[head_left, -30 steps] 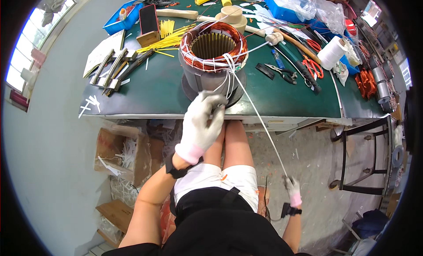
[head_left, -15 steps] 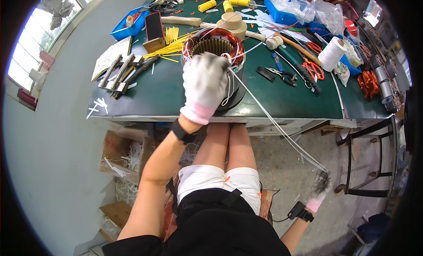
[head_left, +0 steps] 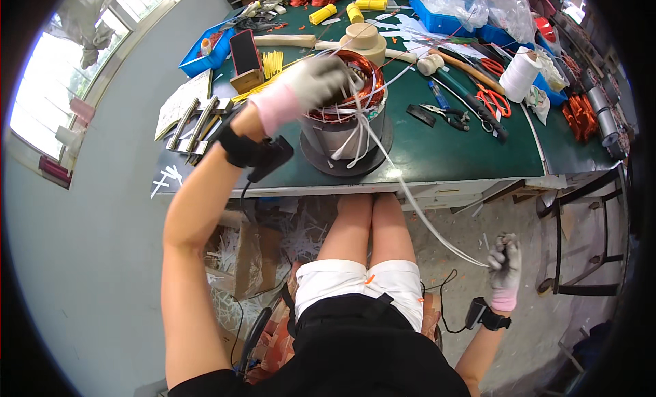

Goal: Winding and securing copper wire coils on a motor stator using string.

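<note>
The metal cylinder [head_left: 318, 134] stands upright at the upper middle of the frame, its open mouth facing up, which I take to leave both its rim and its hollow within reach. Its wall is smooth and grey; around the top sits a thick ring of glossy copper wire [head_left: 374, 76], bound with pale ties. A flat dark disc [head_left: 318, 159] lies beneath, wider than the cylinder, probably there to steady it.

Soft white cord [head_left: 437, 234] bunches at the near side of the ring, loose ends dangling, while a long doubled length slopes toward the lower right. I see the right hand [head_left: 506, 264] out there with fingers curled, closed on that cord; the length sags a little, so I judge it lightly held. The left hand [head_left: 311, 86] reaches over the ring, its fingers blurred; I cannot tell whether they grip anything. Both wear knitted gloves with pink cuffs, likely for grip on thin cord.

Farther out on the green, smooth-topped counter [head_left: 451, 158], to the right, I find pliers [head_left: 447, 115], red-handled scissors [head_left: 493, 100] and a fuzzy white cone of thread [head_left: 519, 74], seemingly set within the right arm's range. Toward the upper left, a phone [head_left: 244, 52] leans upright in a wooden block [head_left: 247, 80].
</note>
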